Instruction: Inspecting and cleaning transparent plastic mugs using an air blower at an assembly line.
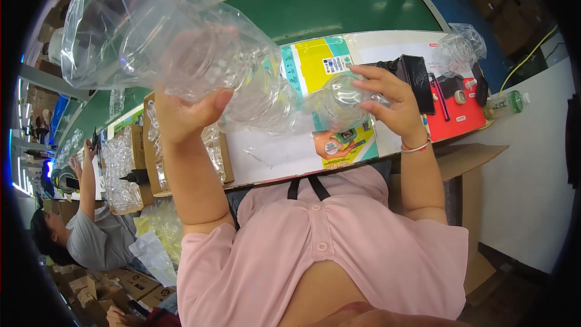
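Note:
A large clear plastic bag [97,30] lies slantwise across the upper left of the head view. Inside it is a nested stack of clear, round, cup-shaped plastic pieces [242,79]. My left hand [193,106] is closed round the bagged stack from below, with its thumb in front and its fingers seen through the film. At the stack's right end is another clear round plastic piece [342,103]. My right hand [387,100] grips that piece at its right side, thumb and fingers curled on it. Whether it touches the stack I cannot tell.
Coloured printed sheets [321,54] cover the white table [254,157]. To the right are a black phone-like device [416,82], a pen [440,97], a bagged clear item [457,51] and a green bottle [505,104]. Cardboard boxes [124,163] of clear parts and a co-worker [100,236] are left.

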`<state>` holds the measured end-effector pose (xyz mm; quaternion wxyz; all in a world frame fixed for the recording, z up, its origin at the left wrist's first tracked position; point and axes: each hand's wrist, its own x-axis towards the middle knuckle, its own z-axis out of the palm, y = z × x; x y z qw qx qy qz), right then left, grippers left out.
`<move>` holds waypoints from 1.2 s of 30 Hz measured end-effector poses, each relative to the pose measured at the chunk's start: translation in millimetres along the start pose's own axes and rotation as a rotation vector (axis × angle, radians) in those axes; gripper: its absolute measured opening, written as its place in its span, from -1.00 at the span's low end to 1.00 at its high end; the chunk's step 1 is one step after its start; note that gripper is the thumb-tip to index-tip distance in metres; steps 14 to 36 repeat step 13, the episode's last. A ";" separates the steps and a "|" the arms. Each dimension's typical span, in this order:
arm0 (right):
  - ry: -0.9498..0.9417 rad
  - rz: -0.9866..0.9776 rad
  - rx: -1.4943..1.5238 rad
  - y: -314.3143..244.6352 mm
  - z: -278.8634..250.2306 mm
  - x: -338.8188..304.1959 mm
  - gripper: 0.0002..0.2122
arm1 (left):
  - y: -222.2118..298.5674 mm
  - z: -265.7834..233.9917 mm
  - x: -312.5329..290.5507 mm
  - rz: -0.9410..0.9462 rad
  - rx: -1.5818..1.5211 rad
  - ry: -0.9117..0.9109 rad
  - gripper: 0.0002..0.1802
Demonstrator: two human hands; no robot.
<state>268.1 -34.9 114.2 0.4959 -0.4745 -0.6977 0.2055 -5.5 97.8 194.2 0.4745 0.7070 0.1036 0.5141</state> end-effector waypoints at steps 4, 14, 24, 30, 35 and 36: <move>0.023 -0.173 -0.179 3.3 -1.5 7.6 -0.82 | 1.8 0.8 0.9 -0.011 0.008 -0.008 -0.17; 0.295 -0.251 0.450 -21.1 -28.9 69.6 -0.75 | -3.4 -1.5 2.4 0.006 -0.015 -0.025 -0.18; 0.295 -0.251 0.450 -21.1 -28.9 69.6 -0.75 | -3.4 -1.5 2.4 0.006 -0.015 -0.025 -0.18; 0.295 -0.251 0.450 -21.1 -28.9 69.6 -0.75 | -3.4 -1.5 2.4 0.006 -0.015 -0.025 -0.18; 0.295 -0.251 0.450 -21.1 -28.9 69.6 -0.75 | -3.4 -1.5 2.4 0.006 -0.015 -0.025 -0.18; 0.295 -0.251 0.450 -21.1 -28.9 69.6 -0.75 | -3.4 -1.5 2.4 0.006 -0.015 -0.025 -0.18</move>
